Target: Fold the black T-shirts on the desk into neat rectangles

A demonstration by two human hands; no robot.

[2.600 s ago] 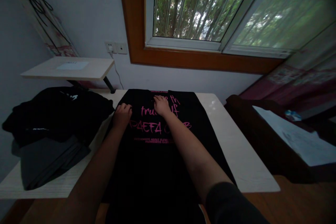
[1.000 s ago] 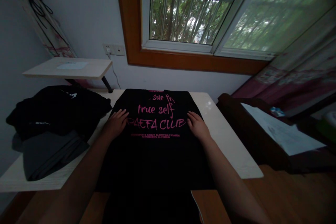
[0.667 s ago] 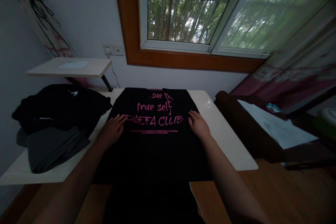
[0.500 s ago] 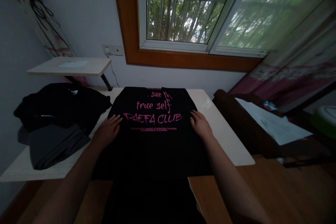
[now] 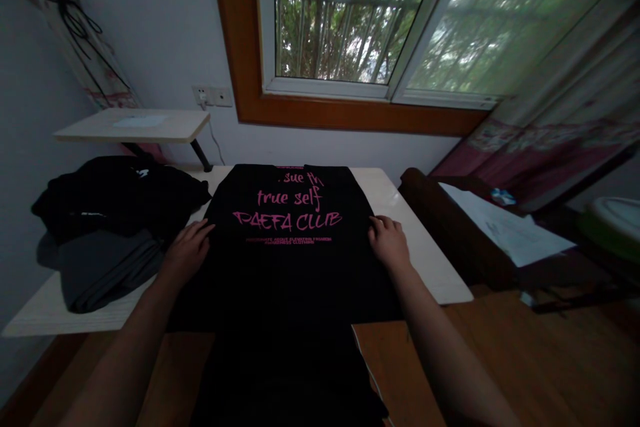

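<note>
A black T-shirt [image 5: 290,280] with pink lettering lies spread over the table, its lower part hanging past the front edge toward me. At its left edge rests my left hand [image 5: 187,247], palm down, fingers stretched out and slightly apart, tips touching the cloth. My right hand [image 5: 390,242] is at the opposite edge, fingers loosely bent with the tips on the fabric. Both hands look open, though the undersides of the fingers are hidden. A folded grey garment [image 5: 107,267] lies left of my left hand, against a heap of black clothes [image 5: 120,193].
The pale table [image 5: 420,240] stands against the wall under a barred window [image 5: 345,20]. A small raised shelf [image 5: 135,123] with a paper on it is at the back left. On the right is a brown piece of furniture [image 5: 450,233] with a white sheet [image 5: 500,227] on top.
My hands have moved apart, the left one outward to the shirt's left edge and the right one slightly outward. The view has shifted a little; the shirt stays spread out.
</note>
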